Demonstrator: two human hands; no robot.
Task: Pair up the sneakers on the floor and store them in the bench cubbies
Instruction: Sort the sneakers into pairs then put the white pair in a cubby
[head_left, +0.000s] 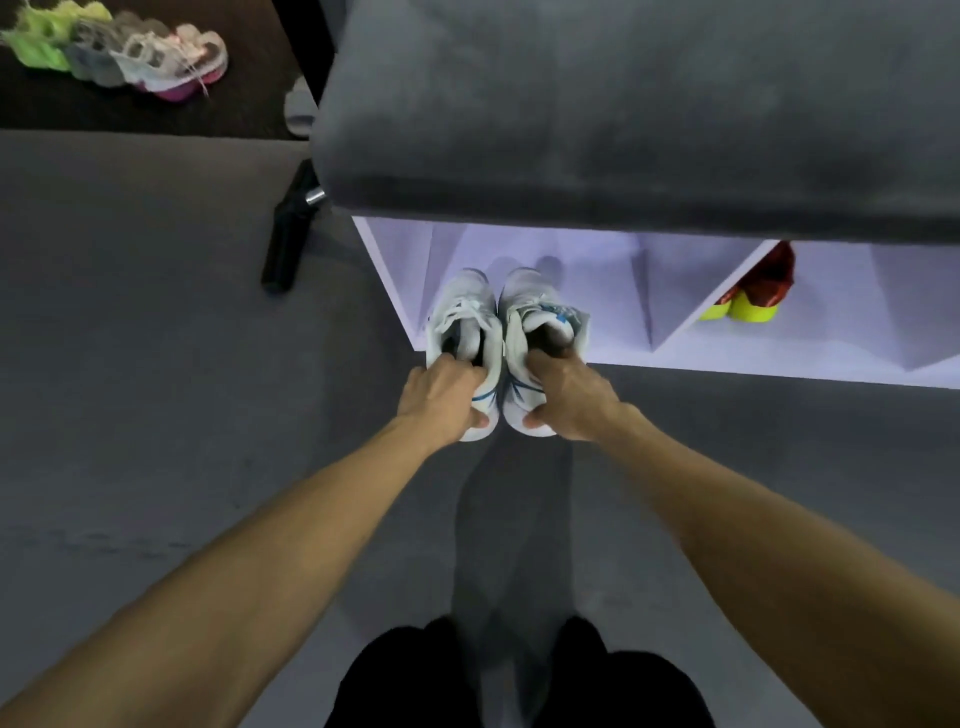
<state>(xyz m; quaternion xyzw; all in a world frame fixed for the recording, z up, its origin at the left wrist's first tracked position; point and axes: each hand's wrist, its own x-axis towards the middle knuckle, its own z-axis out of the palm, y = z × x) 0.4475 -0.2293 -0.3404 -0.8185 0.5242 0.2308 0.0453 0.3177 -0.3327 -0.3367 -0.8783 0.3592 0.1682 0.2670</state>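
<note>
1. My left hand (445, 387) grips the left white sneaker (464, 332) by its heel; my right hand (563, 387) grips the right white sneaker (540, 327) likewise.
2. Toes sit in the leftmost cubby (597, 270); I should slide both in level, together.

We hold two sneakers side by side, touching. Our left hand (445, 393) grips the left sneaker (464, 332) at its heel, fingers inside the opening, thumb at the back; our right hand (566, 393) grips the right sneaker (540, 322) likewise. Beyond our fingers the toes reach into the leftmost cubby (597, 270) of the bench (623, 104). Right of our fingers, two cubbies over, another pair (748, 296) sits inside. Far left of our fingers, beyond the bench's end, more sneakers (119, 52) lie in a row on the floor (130, 364).
</note>
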